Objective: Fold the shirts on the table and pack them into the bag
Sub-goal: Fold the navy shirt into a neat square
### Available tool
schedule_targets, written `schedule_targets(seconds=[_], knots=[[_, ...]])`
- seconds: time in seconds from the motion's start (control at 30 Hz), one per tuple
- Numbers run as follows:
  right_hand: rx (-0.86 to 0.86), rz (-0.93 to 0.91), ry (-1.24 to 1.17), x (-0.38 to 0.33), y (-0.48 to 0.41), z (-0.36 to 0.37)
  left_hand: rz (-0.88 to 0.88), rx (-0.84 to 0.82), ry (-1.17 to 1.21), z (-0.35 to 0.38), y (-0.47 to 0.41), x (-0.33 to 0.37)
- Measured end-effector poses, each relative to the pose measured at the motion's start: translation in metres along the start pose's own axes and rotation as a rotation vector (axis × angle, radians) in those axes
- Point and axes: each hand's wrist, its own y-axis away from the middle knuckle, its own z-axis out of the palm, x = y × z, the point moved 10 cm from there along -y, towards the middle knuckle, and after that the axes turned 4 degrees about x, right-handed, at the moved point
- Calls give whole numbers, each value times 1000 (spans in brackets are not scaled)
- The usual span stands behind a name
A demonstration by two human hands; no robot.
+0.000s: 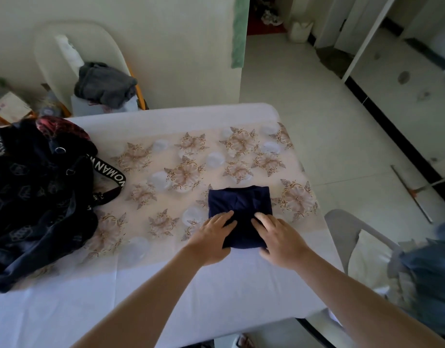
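Observation:
A navy blue shirt [241,204], folded into a small square, lies on the flowered tablecloth [166,177] right of the table's middle. My left hand [211,237] holds its near left edge, fingers on top of the cloth. My right hand [279,237] holds the near right edge in the same way, with its thumb under the fold. A dark blue backpack [38,197] with a lettered black strap lies at the table's left side, a red cloth showing at its top.
A white chair [65,59] behind the table carries a grey garment [103,84]. A grey chair [347,232] at the right holds a cushion and blue clothing [427,272]. Open tiled floor [317,109] lies beyond the table's right edge.

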Motion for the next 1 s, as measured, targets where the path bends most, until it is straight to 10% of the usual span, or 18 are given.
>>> schedule_targets(seconds=[0.27, 0.37, 0.53, 1.0], knots=[[-28, 491, -614, 52, -2, -30, -373, -94, 465, -40, -4, -31], [112, 561, -413, 65, -10, -42, -400, 119, 255, -56, -13, -40], [260, 273, 37, 32, -39, -50, 40, 519, -133, -73, -21, 22], [-187, 385, -372, 26, -34, 33, -104, 21, -185, 4, -16, -41]])
